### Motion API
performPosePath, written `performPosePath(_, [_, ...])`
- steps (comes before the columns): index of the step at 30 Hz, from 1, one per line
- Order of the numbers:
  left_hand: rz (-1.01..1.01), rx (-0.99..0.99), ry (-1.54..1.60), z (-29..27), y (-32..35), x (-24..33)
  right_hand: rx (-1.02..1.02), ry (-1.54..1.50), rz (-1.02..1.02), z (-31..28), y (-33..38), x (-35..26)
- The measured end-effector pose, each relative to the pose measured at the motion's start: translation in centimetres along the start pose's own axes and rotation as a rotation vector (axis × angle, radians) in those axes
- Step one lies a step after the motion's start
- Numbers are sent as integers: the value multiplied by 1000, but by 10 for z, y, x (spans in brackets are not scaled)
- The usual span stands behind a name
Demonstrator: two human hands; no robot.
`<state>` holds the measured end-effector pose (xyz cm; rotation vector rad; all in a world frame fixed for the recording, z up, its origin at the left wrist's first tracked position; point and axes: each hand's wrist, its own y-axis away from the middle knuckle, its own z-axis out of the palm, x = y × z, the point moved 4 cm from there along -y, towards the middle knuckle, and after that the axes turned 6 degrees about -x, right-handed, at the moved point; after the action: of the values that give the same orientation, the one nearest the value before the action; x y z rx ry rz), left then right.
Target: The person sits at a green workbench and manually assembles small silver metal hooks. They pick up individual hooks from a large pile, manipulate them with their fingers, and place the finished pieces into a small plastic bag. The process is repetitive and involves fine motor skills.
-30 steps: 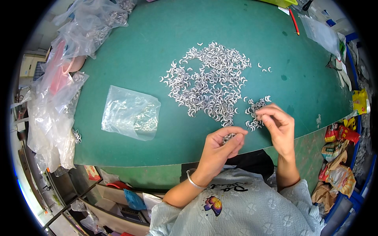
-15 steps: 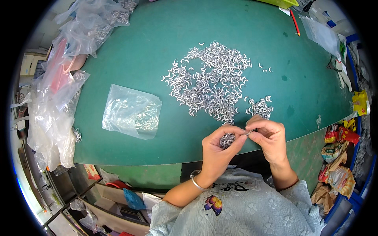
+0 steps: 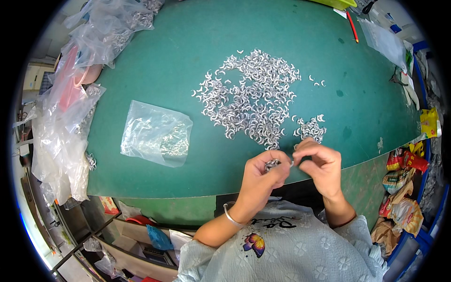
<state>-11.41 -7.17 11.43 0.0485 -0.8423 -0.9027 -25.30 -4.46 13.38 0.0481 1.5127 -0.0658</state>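
My left hand (image 3: 264, 175) is closed around a bunch of small silver crescent-shaped metal pieces (image 3: 272, 164), which show between its thumb and fingers. One pale, shiny piece (image 3: 291, 164) sticks out at the left fingertips. Close beside it is my right hand (image 3: 323, 165), fingers bent and the thumb a little apart from the index finger; I make out nothing between them. Just beyond the right hand lies a small heap of crescent pieces (image 3: 311, 128). A much larger spread of the same pieces (image 3: 253, 101) covers the middle of the green table (image 3: 225, 176).
A clear plastic bag (image 3: 155, 134) lies flat on the left. Bulky plastic bags (image 3: 63, 141) and a pink container (image 3: 87, 75) line the left edge. A red pencil-like stick (image 3: 352, 27) and scissors (image 3: 398, 79) lie at the right; colourful packages (image 3: 404, 188) stand beside the table.
My right thumb has drawn back from the left fingertips, where both hands met before. The left fingers have closed further over the bunch, so less of it shows.
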Motion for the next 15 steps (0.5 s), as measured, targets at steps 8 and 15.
performPosePath(8, [-39, -150, 178, 10, -2, 6, 280, 911, -62, -39, -20, -1])
performPosePath(15, [-1, -64, 186, 7, -5, 4, 149, 1138, -58, -35, -21, -2])
